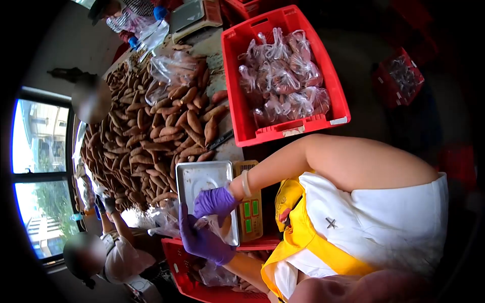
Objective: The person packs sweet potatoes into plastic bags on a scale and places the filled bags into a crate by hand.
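My right hand (217,203), in a purple glove, reaches in over the metal scale tray (192,177) with its fingers curled at a clear plastic bag (214,223). My left hand (206,243), also purple-gloved, grips the same bag from the near side, one finger stretched along the tray's edge. What the bag holds is mostly hidden. Beside the tray, the yellow scale (251,214) shows lit green displays. Beyond it, a large pile of sweet potatoes (146,136) covers the table, with loose plastic bags (174,70) on top.
A red crate (236,96) with several bagged bundles stands to my right. Another red crate (177,270), holding sweet potatoes and a bag, is at my left. Across the table, a co-worker (124,260) reaches toward the pile. Another person (129,20) handles bags near a second scale (189,15).
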A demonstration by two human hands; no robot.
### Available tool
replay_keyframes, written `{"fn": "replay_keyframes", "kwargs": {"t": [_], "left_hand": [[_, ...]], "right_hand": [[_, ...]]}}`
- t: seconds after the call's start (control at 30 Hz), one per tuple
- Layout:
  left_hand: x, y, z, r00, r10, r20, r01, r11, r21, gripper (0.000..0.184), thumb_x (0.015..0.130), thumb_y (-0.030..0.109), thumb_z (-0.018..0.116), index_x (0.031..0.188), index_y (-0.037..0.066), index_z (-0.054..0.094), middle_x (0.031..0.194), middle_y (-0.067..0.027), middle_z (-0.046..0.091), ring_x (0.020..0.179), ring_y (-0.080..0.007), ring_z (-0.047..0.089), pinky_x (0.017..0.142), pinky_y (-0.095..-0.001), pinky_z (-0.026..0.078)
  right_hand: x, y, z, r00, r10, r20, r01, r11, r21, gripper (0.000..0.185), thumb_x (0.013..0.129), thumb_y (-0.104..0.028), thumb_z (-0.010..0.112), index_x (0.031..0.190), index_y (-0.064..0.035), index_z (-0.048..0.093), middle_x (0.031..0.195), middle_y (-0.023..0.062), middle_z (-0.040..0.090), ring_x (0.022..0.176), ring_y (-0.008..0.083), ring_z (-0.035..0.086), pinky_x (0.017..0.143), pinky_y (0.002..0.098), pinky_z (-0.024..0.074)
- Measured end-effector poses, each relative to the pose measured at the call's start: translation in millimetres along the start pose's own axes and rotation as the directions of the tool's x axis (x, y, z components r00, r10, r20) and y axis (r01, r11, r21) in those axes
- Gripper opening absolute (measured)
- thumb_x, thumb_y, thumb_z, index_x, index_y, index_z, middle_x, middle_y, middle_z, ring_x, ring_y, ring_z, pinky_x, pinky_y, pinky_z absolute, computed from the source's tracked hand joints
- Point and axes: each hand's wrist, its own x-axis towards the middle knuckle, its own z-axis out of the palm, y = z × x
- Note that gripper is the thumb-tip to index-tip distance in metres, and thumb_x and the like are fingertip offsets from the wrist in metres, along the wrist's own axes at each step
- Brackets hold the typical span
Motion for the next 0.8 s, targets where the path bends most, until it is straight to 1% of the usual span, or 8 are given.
{"fn": "replay_keyframes", "kwargs": {"t": [0.1,0.13,0.2,0.3,0.47,0.6,0.7,0.8], "left_hand": [[24,72,41,0.986,0.130,0.108,-0.139,0.987,0.082,0.055,0.082,-0.005,0.055,0.136,0.001,0.052,0.113,-0.0072,0.063,0.079,-0.0096,0.051,0.066,-0.0229,0.043],[30,90,51,0.969,0.167,0.181,-0.201,0.961,0.188,0.056,0.085,0.000,0.058,0.141,0.002,0.047,0.123,-0.0100,0.061,0.085,-0.0119,0.055,0.070,-0.0243,0.045],[47,89,65,0.899,0.301,0.318,-0.313,0.950,-0.014,0.067,0.088,0.012,0.065,0.148,0.006,0.036,0.141,-0.0156,0.049,0.101,-0.0172,0.057,0.080,-0.0279,0.048],[45,72,92,0.945,0.061,0.320,-0.033,0.995,-0.091,0.062,0.088,0.006,0.063,0.145,0.006,0.041,0.134,-0.0130,0.055,0.097,-0.0156,0.057,0.082,-0.0273,0.048],[32,45,158,0.823,-0.282,0.493,0.391,0.911,-0.132,0.047,0.092,-0.002,0.055,0.139,0.005,0.050,0.119,-0.0097,0.062,0.096,-0.0125,0.059,0.086,-0.0243,0.046],[43,11,217,0.659,-0.323,0.680,0.441,0.897,-0.001,0.048,0.091,-0.003,0.056,0.137,0.006,0.052,0.115,-0.0066,0.063,0.102,-0.0097,0.058,0.088,-0.0248,0.046],[51,3,287,0.573,-0.192,0.797,0.275,0.961,0.034,0.047,0.089,-0.002,0.060,0.135,0.005,0.054,0.110,-0.0073,0.065,0.097,-0.0128,0.062,0.085,-0.0273,0.049],[36,-15,381,0.372,-0.135,0.918,0.269,0.963,0.033,0.054,0.082,0.011,0.071,0.133,0.006,0.055,0.104,-0.0113,0.066,0.085,-0.0144,0.062,0.077,-0.0285,0.051]], "right_hand": [[-13,4,-35,0.950,0.088,-0.299,-0.007,0.965,0.263,0.029,0.072,-0.030,0.073,0.082,-0.0042,0.065,0.074,0.0173,0.063,0.071,0.0372,0.063,0.064,0.0422,0.0506],[-25,0,-56,0.935,0.169,-0.311,-0.151,0.985,0.083,0.023,0.074,-0.027,0.072,0.083,-0.0061,0.068,0.074,0.0163,0.064,0.073,0.0355,0.065,0.065,0.0421,0.0504],[-74,1,-106,0.837,0.276,-0.472,-0.048,0.897,0.439,0.021,0.076,-0.026,0.071,0.089,-0.0091,0.070,0.080,0.0154,0.067,0.075,0.0337,0.066,0.066,0.0417,0.0509],[-150,21,-137,0.454,0.518,-0.725,-0.486,0.826,0.286,0.016,0.080,-0.021,0.070,0.091,-0.0088,0.069,0.081,0.0148,0.068,0.074,0.0317,0.067,0.067,0.0387,0.0513],[-306,56,-200,0.090,0.633,-0.769,-0.700,0.589,0.404,0.018,0.084,-0.016,0.067,0.095,-0.0023,0.068,0.085,0.0094,0.070,0.078,0.0169,0.064,0.073,0.0323,0.0507],[-376,48,-244,-0.424,0.648,-0.632,-0.269,0.576,0.771,0.019,0.086,-0.017,0.065,0.094,-0.0003,0.070,0.079,-0.0017,0.064,0.071,0.0073,0.058,0.065,0.0243,0.0474],[-389,42,-272,-0.507,0.527,-0.682,-0.168,0.716,0.678,0.023,0.091,-0.018,0.060,0.101,0.0014,0.067,0.090,0.0007,0.066,0.081,0.0085,0.060,0.073,0.0234,0.0476],[-397,39,-288,-0.496,0.718,-0.489,0.312,0.672,0.672,0.030,0.097,-0.020,0.052,0.113,0.0031,0.063,0.107,0.0069,0.068,0.095,0.0144,0.064,0.089,0.0274,0.0488]]}}
